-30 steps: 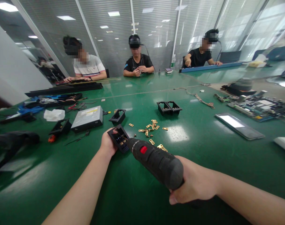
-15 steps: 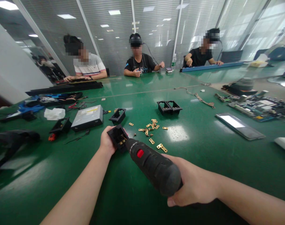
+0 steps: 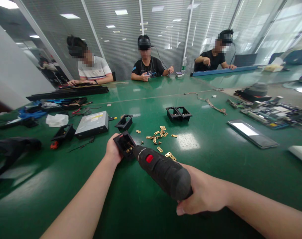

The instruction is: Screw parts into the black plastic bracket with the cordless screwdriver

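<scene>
My left hand (image 3: 113,150) grips a black plastic socket housing (image 3: 121,141) by its left side, tilted so its hollow faces me. Brass contacts show inside it. Wrapped round a black cordless screwdriver (image 3: 163,171) with a red switch is my right hand (image 3: 203,189). The tool's nose points into the housing, and its tip is hidden there. Just beyond lie several small brass plates (image 3: 160,149) and a few screws. Another black housing (image 3: 124,123) rests behind the held one, and a joined pair of housings (image 3: 179,114) stands farther back.
Left of my hands are a silver disc drive (image 3: 92,124), another black housing (image 3: 63,132) and white tissue (image 3: 57,120). On the right lie a phone (image 3: 252,133), a circuit board (image 3: 272,111) and a cord (image 3: 210,103). Three people sit across the green table (image 3: 146,205).
The back end of the screwdriver has risen slightly, with my right hand. The housing stays nearly in place in my left hand. Across the table, the right-hand person's hand has lifted.
</scene>
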Available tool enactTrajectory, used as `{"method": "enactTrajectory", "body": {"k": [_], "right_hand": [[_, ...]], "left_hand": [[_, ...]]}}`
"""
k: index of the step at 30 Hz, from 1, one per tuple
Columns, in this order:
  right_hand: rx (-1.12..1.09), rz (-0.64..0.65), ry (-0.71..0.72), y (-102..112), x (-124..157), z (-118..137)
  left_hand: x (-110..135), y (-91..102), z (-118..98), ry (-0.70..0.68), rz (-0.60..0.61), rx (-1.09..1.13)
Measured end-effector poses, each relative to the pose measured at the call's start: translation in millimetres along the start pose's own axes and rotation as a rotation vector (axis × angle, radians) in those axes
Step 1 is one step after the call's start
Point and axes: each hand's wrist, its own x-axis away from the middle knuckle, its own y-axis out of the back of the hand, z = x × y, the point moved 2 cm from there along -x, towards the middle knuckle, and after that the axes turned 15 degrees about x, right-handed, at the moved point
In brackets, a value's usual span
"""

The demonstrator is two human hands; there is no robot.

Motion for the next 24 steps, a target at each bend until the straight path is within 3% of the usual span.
{"method": "enactTrajectory", "body": {"k": [6, 12, 24], "right_hand": [[-0.029, 0.013, 0.003, -0.5, 0.3, -1.5], [-0.096, 0.116, -0.016, -3.7, -0.2, -7.9], [-0.051, 0.118, -0.012, -2.4, 0.0, -8.9]], "left_hand": [[0.4, 0.1, 0.6, -0.008, 0.001, 0.012], [0.2, 0.4, 0.4, 0.004, -0.001, 0.022], [1.9, -0.3, 1.4, 0.003, 0.001, 0.017]]}}
